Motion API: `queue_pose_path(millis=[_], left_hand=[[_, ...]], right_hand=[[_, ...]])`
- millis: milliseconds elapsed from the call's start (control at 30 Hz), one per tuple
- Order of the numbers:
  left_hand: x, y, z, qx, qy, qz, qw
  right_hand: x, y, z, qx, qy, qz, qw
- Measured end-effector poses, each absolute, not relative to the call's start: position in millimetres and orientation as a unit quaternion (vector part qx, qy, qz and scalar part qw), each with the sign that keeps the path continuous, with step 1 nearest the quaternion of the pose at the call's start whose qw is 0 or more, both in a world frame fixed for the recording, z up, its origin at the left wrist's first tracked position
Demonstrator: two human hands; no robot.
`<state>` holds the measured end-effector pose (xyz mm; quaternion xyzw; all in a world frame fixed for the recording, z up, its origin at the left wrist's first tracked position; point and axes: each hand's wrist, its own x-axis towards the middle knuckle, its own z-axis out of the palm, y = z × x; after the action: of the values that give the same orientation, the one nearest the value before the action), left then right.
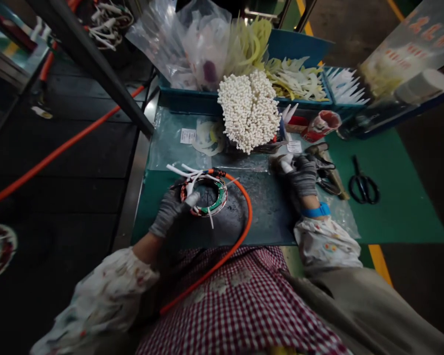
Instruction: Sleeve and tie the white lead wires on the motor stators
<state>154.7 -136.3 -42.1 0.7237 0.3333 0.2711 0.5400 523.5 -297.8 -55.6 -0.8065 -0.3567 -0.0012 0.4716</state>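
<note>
Head-camera view, looking down on a green work mat (392, 217) at a factory bench. The person's gloved left hand (168, 209) grips the near-left rim of a round motor stator (205, 195), fingers curled closed around it. The stator lies flat on a dark, worn patch at the middle of the mat, just in front of the person's checked apron (240, 305). Copper and green windings show around the ring, and several white sleeved leads (185, 172) fan out from its top-left. An orange cable (244, 217) leaves the stator's top edge, arcs right and runs back toward the apron.

The gloved right hand (303, 175) sits well to the right of the stator, fingers closed on a small white piece (286, 165), apparently a short sleeve, beside a heap of pliers-like tools (327, 170). By my reading, the winding is in place and some leads are already sleeved, while fitting further sleeves is unfinished.

Behind the hands a dense bundle of white sleeves (249, 111) stands upright, with blue bins (299, 49) of yellowish strips beyond. Black scissors (362, 187) lie apart on the right. Open mat lies right of the tools; the left edge is close to the left hand, bounded by a dark slanted frame bar (96, 64). The orange cable hems in the space between the hands.
</note>
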Motion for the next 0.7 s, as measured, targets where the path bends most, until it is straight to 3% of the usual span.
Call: queue_pose_path(millis=[133, 300, 367, 533, 700], left_hand=[[172.1, -125.4, -50.0, 0.682, 0.374, 0.304, 0.55], [174.4, -117.6, -53.5, 0.717, 0.37, 0.301, 0.509], [169.0, -127.2, -52.9, 0.736, 0.363, 0.319, 0.474], [140.3, -172.4, -50.7, 0.775, 0.337, 0.372, 0.383], [123.9, -193.8, -44.8, 0.837, 0.266, 0.365, 0.31]], right_hand=[[483.9, -315.7, -20.7, -0.787, -0.393, 0.008, 0.475], [372.9, -342.5, -9.5, -0.699, -0.51, 0.263, 0.428], [340.2, -345.6, -21.1, -0.69, -0.509, 0.296, 0.42], [320.3, -353.0, -33.8, -0.657, -0.516, 0.323, 0.445], [323.9, -355.1, -14.9, -0.646, -0.559, 0.262, 0.449]])
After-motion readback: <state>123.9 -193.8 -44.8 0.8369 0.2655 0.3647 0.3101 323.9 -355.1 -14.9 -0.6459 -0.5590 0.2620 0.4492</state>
